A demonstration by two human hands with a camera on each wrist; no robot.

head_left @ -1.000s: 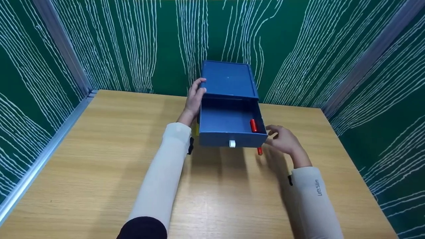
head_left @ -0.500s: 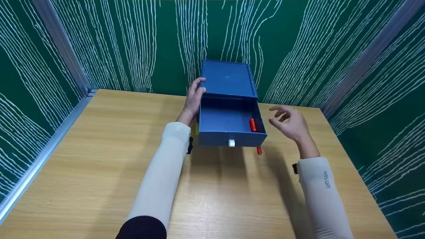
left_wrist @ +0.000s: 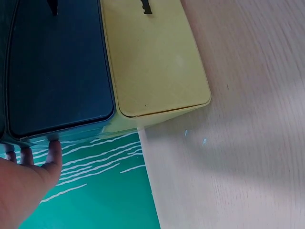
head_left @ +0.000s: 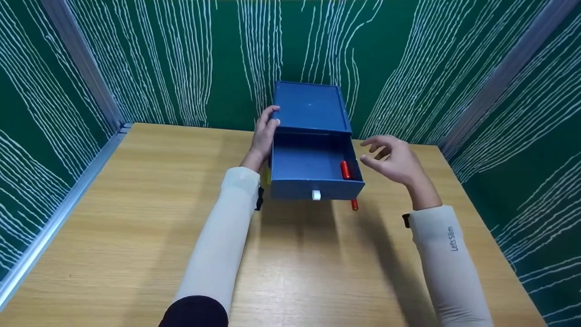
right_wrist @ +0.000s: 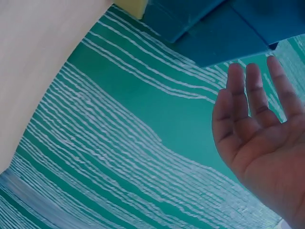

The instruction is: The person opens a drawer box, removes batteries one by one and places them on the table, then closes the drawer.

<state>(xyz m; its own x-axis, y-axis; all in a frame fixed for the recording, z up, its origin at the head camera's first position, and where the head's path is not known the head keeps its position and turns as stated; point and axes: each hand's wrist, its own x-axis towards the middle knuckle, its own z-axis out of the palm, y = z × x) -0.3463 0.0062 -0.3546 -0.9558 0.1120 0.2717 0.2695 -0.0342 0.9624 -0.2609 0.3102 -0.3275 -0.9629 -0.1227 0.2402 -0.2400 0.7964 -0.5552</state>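
Observation:
A blue drawer box (head_left: pixel 312 106) stands at the back of the table, with its top drawer (head_left: pixel 317 190) pulled out. A small red cylinder (head_left: pixel 345 170) lies inside, near the front right corner. Another red cylinder (head_left: pixel 355 205) shows below that corner, its far part hidden by the drawer. My left hand (head_left: pixel 263 138) rests against the left side of the box, fingertips at its top edge; the left wrist view shows fingers (left_wrist: pixel 55 151) along the dark side panel. To the right, my right hand (head_left: pixel 395 159) hovers with loosely bent fingers and holds nothing.
A yellow section (left_wrist: pixel 157 57) of the box sits below the blue part. The drawer has a white pull tab (head_left: pixel 316 195). Green walls (head_left: pixel 227 59) with white wavy lines enclose the wooden table (head_left: pixel 136 227) at the back and sides.
My right hand has moved from the drawer's front right corner, away to the right and back, then slightly left toward the box. The left hand, drawer and red cylinders stay put.

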